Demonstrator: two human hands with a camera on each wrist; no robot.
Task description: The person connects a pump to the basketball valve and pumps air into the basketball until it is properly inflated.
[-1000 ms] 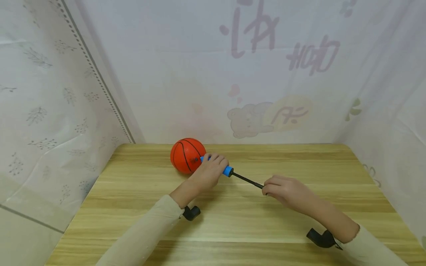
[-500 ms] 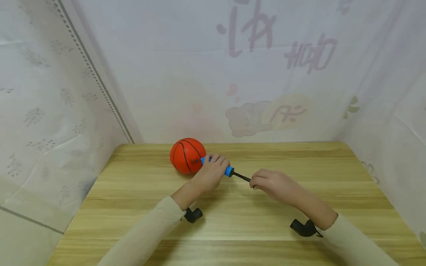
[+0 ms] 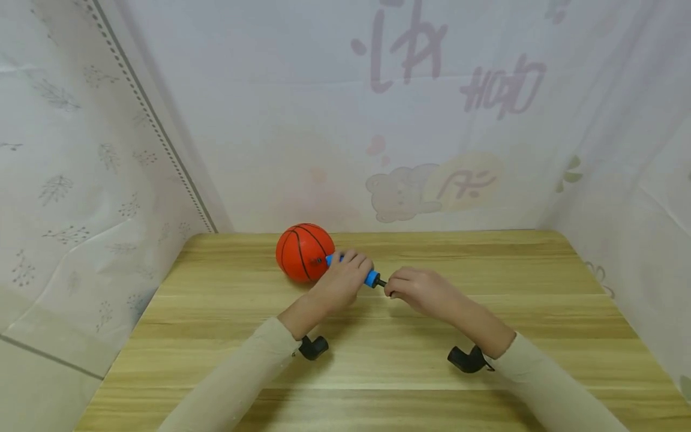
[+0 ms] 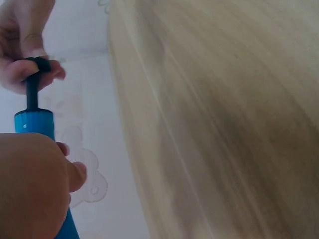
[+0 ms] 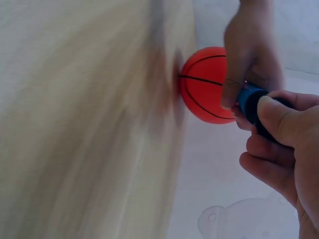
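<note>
A blue hand pump (image 3: 371,278) is held at a slant above the table, its front end against a red-orange toy basketball (image 3: 300,252) with black lines. My left hand (image 3: 345,277) grips the pump's barrel, its fingers wrapped round it. With thumb and fingers, my right hand (image 3: 418,291) holds the black handle (image 4: 40,63) at the rod's other end. Only a short stretch of black rod (image 4: 32,92) shows between barrel and handle. In the right wrist view the ball (image 5: 203,84) sits on the table behind my left hand. Where pump and ball meet is hard to make out.
The wooden table (image 3: 378,360) carries the ball near its back edge. A printed white cloth (image 3: 302,120) hangs behind it and along both sides. Black wrist mounts (image 3: 314,347) stick out below both sleeves.
My right hand has moved left and slightly up toward my left hand, pushing the rod most of the way into the barrel. My left hand and the ball stay almost in place.
</note>
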